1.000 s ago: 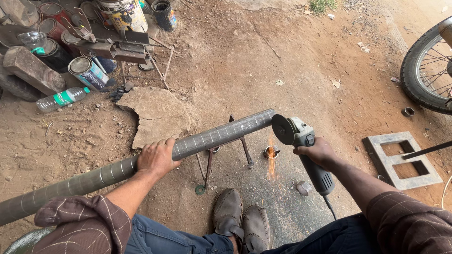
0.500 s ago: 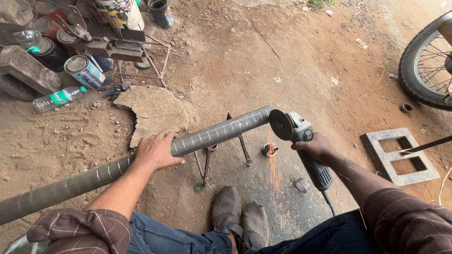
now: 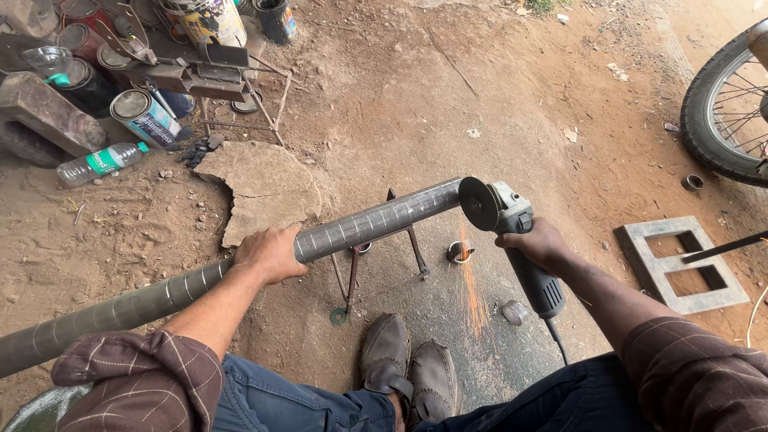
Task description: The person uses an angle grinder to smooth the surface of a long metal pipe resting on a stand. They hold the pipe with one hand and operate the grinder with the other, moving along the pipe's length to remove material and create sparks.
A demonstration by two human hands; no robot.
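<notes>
Head view, looking straight down: the left hand point(image 3: 270, 252) is wrapped over the top of a long grey metal pipe point(image 3: 376, 221), pinning it where it lies across a small metal stand point(image 3: 382, 258) on the dirt floor point(image 3: 448, 104). The right hand point(image 3: 538, 242) is closed tight round the body of an angle grinder point(image 3: 512, 232), and its disc point(image 3: 478, 203) sits right at the pipe's cut end, touching it or just about; from this angle it is hard to say which. Sparks point(image 3: 472, 280) stream down onto the ground, landing just beside the two shoes point(image 3: 412, 370).

Risks from here, as I judge them: the pipe rests on one narrow stand, so if the holding grip slackens it could roll and the disc could snag and kick. The sparks fall close to feet and trouser legs. The grinder's cord point(image 3: 558, 348) trails back towards the lap, near the spark path. Paint tins point(image 3: 144, 116) and a plastic bottle point(image 3: 100, 162) lie well apart, upper left.
</notes>
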